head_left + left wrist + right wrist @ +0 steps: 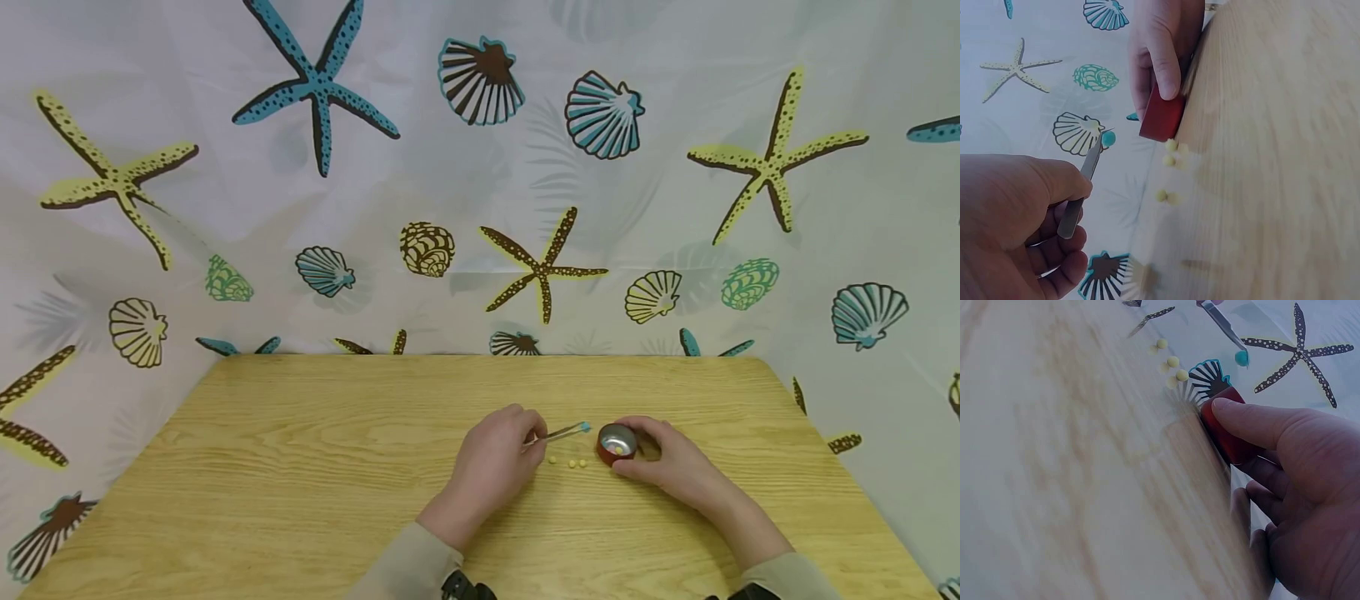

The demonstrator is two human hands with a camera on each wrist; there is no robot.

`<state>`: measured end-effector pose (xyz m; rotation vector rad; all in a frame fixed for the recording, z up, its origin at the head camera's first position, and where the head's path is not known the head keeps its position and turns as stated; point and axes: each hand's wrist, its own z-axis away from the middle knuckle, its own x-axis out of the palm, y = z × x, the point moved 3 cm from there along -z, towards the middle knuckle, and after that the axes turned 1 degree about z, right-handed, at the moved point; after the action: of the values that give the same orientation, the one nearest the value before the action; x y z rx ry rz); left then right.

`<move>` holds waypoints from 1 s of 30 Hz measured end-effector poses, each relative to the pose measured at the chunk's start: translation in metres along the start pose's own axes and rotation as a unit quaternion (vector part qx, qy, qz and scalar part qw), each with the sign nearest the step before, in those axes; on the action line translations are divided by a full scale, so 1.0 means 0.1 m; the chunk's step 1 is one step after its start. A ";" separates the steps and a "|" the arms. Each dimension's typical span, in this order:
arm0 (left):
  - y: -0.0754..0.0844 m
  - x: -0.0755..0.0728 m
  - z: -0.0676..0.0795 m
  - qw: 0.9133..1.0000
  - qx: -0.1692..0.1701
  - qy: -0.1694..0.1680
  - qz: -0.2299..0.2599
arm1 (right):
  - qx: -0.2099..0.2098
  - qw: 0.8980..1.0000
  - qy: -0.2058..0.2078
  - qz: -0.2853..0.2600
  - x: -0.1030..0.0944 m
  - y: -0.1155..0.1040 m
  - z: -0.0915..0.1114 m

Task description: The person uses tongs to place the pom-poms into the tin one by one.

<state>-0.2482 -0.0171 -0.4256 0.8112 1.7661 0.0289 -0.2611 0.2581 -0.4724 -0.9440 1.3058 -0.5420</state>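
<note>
My left hand [497, 458] pinches metal tweezers [1089, 167] between thumb and forefinger. At their tips is a small blue bead [585, 427], held above the table to the left of the tin. The right hand [669, 462] grips a small round red tin [606, 456] by its side, thumb at the front and fingers behind. The tin stands upright on the table, its silvery inside facing up, and some small yellow pieces [618, 451] show in it. Three yellow beads [1169, 160] lie on the wood between the two hands.
A light wooden table [315, 433] spreads under both hands. Behind it and along its sides hangs a white cloth [480, 179] printed with starfish and shells.
</note>
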 end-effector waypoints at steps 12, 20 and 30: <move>0.17 0.09 -0.14 1.000 0.003 -0.016 -0.002 | 0.004 1.000 0.000 -0.009 0.00 0.01 -0.01; 0.24 0.15 -0.16 0.999 0.003 -0.042 -0.018 | 0.010 1.000 0.001 -0.013 -0.01 0.00 -0.01; 0.24 0.21 -0.17 0.999 0.001 -0.045 -0.028 | 0.012 1.000 0.003 -0.014 -0.01 -0.03 0.00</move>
<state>-0.2532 0.0182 -0.4271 0.7523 1.7039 -0.0457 -0.2607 0.2569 -0.4696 -0.9424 1.2893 -0.5818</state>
